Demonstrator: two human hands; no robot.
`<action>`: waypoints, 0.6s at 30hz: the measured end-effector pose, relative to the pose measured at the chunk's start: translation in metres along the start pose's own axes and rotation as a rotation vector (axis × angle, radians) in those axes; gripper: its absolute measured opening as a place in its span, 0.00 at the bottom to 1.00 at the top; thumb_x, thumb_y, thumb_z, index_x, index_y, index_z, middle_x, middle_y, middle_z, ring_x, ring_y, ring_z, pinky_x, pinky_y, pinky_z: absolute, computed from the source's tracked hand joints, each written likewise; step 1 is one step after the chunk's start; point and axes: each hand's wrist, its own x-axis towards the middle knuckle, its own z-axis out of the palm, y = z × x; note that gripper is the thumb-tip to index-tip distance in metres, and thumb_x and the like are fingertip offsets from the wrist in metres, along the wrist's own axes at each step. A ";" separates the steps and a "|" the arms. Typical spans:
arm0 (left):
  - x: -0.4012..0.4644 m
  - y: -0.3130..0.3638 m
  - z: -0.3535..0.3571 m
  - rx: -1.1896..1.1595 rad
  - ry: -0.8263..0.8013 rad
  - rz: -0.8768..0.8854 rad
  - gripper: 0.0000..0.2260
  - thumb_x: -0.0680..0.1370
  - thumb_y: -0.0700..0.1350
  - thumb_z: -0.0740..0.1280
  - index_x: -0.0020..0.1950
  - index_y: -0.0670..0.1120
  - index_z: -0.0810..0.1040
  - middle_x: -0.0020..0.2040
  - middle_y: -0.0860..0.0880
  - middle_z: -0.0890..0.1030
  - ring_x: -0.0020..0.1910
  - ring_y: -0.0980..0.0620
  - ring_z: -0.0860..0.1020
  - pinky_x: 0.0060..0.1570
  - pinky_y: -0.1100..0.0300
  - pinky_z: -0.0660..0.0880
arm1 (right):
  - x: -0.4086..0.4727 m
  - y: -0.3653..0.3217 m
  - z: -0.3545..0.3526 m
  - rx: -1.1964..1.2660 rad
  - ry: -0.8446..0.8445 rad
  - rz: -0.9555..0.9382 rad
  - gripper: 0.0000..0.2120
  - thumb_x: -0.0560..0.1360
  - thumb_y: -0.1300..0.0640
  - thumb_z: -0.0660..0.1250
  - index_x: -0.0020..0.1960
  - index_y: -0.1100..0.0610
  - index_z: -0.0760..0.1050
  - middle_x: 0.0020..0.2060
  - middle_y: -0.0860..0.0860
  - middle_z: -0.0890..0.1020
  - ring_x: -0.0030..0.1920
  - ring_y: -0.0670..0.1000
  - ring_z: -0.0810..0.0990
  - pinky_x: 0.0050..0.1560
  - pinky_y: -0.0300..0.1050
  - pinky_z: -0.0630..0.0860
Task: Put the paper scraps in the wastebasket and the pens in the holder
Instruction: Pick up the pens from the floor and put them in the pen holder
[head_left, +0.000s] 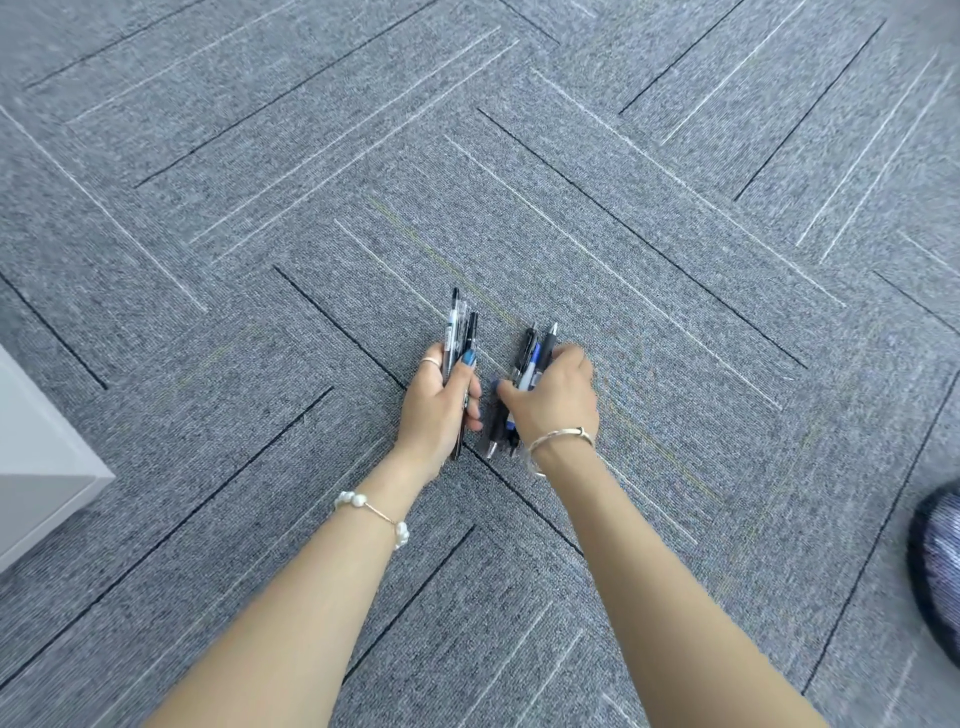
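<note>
Down over grey carpet tiles with thin black and white stripes (675, 218), both bare arms reaching forward. Far left, at the frame edge: corner of a pale grey-white box-like object (36, 467), sitting on the carpet; cannot tell what it is, nor whether anything lies inside.

Left of centre: a small bundle of slim pens, clear-barrelled and black (460, 332), pointing away from the camera, upper ends fanned just above the fingers, lower ends poking out below the palm. Gripped by the left hand (441, 405), fingers curled round the barrels, thumb with a blue-painted nail pressed across the front, thin ring on one finger. Further back on that forearm, a pearl-and-gold-bar bracelet (374, 512).

Just beside, close but not touching: a second bundle of chunkier retractable pens, black and blue with white bands (530, 364), tilted slightly, tips aimed back toward the wrist. Clasped by the right hand (556, 395), seen from the back, fingers wrapped over the top, thumb tucked in at the left side. Slightly motion-blurred at the knuckles. Silver bangle (563, 439) round that wrist.

Both bundles held above the carpet, well apart from the pale box. Far right edge: a dark, shimmery rounded shape (937, 561), too cropped to identify.
</note>
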 end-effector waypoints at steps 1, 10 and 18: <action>0.000 0.000 0.000 0.006 0.005 0.000 0.02 0.79 0.43 0.58 0.49 0.47 0.70 0.33 0.50 0.74 0.26 0.57 0.71 0.26 0.61 0.72 | 0.002 0.000 -0.003 -0.013 -0.027 0.003 0.29 0.67 0.49 0.72 0.59 0.61 0.63 0.56 0.57 0.71 0.49 0.57 0.76 0.45 0.48 0.73; -0.001 0.001 0.001 0.030 0.003 0.005 0.03 0.79 0.44 0.58 0.48 0.46 0.70 0.33 0.50 0.74 0.26 0.58 0.71 0.26 0.62 0.73 | 0.004 0.002 -0.004 -0.140 -0.095 -0.055 0.16 0.74 0.54 0.62 0.56 0.63 0.67 0.54 0.59 0.74 0.54 0.59 0.74 0.49 0.48 0.70; -0.004 0.006 0.000 -0.020 -0.017 -0.038 0.05 0.80 0.44 0.58 0.53 0.45 0.69 0.34 0.50 0.73 0.26 0.58 0.71 0.26 0.64 0.72 | -0.006 0.031 -0.011 0.430 -0.111 -0.154 0.02 0.77 0.60 0.57 0.49 0.55 0.68 0.33 0.51 0.75 0.30 0.51 0.72 0.33 0.49 0.72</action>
